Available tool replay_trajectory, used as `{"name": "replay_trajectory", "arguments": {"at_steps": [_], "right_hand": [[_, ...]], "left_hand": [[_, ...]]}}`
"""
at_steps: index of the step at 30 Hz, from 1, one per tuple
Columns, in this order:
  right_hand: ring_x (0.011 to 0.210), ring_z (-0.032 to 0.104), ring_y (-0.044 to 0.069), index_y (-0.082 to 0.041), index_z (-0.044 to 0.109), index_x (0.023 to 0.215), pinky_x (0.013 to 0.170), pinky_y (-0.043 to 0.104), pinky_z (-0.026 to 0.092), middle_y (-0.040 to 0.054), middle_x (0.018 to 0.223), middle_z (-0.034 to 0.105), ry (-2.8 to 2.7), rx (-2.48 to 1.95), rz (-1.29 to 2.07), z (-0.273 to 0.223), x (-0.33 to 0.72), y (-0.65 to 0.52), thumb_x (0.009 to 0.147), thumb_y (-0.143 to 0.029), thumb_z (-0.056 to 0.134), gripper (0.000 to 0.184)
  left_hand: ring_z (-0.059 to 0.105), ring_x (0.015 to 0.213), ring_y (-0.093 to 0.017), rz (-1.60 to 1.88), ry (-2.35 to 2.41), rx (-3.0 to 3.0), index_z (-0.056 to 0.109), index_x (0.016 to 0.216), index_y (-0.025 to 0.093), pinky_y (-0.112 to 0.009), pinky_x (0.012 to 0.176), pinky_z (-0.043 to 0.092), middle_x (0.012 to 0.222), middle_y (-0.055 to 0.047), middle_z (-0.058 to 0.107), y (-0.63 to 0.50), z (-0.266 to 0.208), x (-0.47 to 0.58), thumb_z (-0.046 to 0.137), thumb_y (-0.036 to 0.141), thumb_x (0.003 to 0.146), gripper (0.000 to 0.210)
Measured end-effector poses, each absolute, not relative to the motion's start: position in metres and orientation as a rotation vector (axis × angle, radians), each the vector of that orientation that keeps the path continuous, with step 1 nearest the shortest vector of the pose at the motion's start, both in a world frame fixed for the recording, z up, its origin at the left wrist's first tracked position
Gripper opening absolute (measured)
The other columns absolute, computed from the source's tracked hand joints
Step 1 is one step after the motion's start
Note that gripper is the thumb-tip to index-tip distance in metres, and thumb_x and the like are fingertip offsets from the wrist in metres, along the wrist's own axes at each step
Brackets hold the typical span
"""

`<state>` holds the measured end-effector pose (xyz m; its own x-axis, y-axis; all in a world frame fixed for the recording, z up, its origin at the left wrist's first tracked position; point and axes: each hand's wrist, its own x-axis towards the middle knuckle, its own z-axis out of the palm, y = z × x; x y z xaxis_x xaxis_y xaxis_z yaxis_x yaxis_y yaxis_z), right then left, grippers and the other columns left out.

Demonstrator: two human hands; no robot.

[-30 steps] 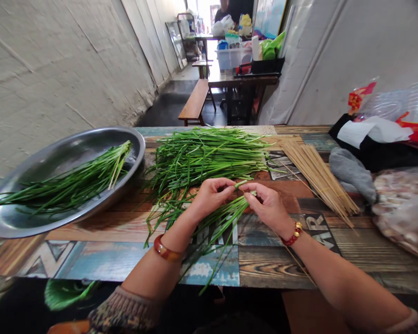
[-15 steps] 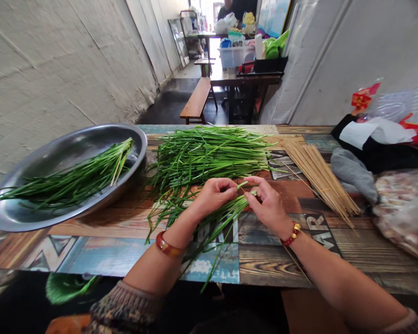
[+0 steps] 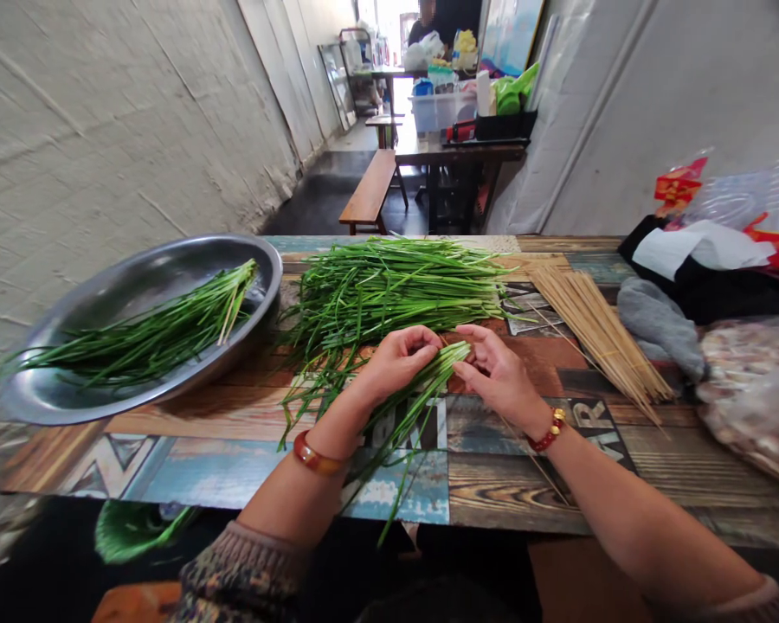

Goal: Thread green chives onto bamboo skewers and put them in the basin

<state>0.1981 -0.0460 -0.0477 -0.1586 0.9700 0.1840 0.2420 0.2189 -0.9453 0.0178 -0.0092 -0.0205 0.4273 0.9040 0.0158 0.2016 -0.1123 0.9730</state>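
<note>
My left hand [image 3: 403, 362] is closed on a small bunch of green chives [image 3: 421, 400], whose leaves trail toward the table's near edge. At the pale stem ends, my right hand [image 3: 497, 374] has its thumb and fingers curled in. A thin bamboo skewer [image 3: 537, 462] slants from beneath the right hand toward the lower right; the fingers hide its upper part. Just beyond both hands lies a large pile of chives [image 3: 395, 281]. Several loose bamboo skewers [image 3: 597, 333] are spread to the right of it.
At left, a steel basin [image 3: 136, 260] holds skewered chives [image 3: 162, 324]. On the right are a grey cloth-like bundle [image 3: 659, 324] and a plastic bag of pale pieces [image 3: 746, 389]. A green basket-like item [image 3: 133, 532] sits below the table edge. Behind stand a bench [image 3: 370, 190] and a person [image 3: 425, 26].
The stem ends between my hands now lie closer together, and the separate stalk above them has joined the bunch. The view has shifted slightly.
</note>
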Motion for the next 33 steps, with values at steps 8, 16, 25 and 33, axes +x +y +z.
{"name": "replay_trajectory", "arguments": {"at_steps": [8,16,25,33], "right_hand": [[0.050,0.048,0.010,-0.017,0.060,0.089,0.048,0.022,0.038,-0.0030,0.061,0.055,-1.655,-1.289,0.989,-0.044,0.204,-0.047,0.085,-0.037,0.056,0.020],[0.055,0.049,0.011,-0.018,0.058,0.071,0.054,0.023,0.037,-0.0011,0.061,0.056,-1.729,-1.326,0.629,-0.047,0.194,-0.051,0.087,-0.031,0.052,0.022],[0.054,0.049,0.011,-0.019,0.056,0.070,0.054,0.023,0.038,-0.0010,0.060,0.056,-1.718,-1.324,0.683,-0.047,0.193,-0.050,0.087,-0.030,0.051,0.021],[0.053,0.050,0.011,-0.020,0.053,0.069,0.051,0.023,0.039,-0.0005,0.060,0.056,-1.687,-1.315,0.860,-0.050,0.191,-0.051,0.088,-0.032,0.049,0.023]], "left_hand": [[0.057,0.071,-0.013,0.816,0.988,1.594,0.071,0.090,0.009,-0.023,0.066,0.044,0.084,-0.006,0.069,-0.009,-0.020,0.016,0.066,0.031,0.074,0.028],[0.044,0.059,-0.007,0.879,0.983,1.540,0.060,0.067,0.011,-0.020,0.057,0.035,0.064,0.002,0.054,-0.011,-0.024,0.022,0.065,0.029,0.073,0.020],[0.053,0.066,-0.009,0.739,0.847,1.427,0.063,0.083,0.011,-0.021,0.063,0.041,0.077,-0.002,0.063,-0.008,-0.023,0.021,0.068,0.039,0.074,0.030],[0.049,0.050,-0.007,0.584,0.857,1.402,0.059,0.066,0.011,-0.019,0.048,0.037,0.060,-0.001,0.061,-0.009,-0.025,0.020,0.067,0.049,0.074,0.039]]}}
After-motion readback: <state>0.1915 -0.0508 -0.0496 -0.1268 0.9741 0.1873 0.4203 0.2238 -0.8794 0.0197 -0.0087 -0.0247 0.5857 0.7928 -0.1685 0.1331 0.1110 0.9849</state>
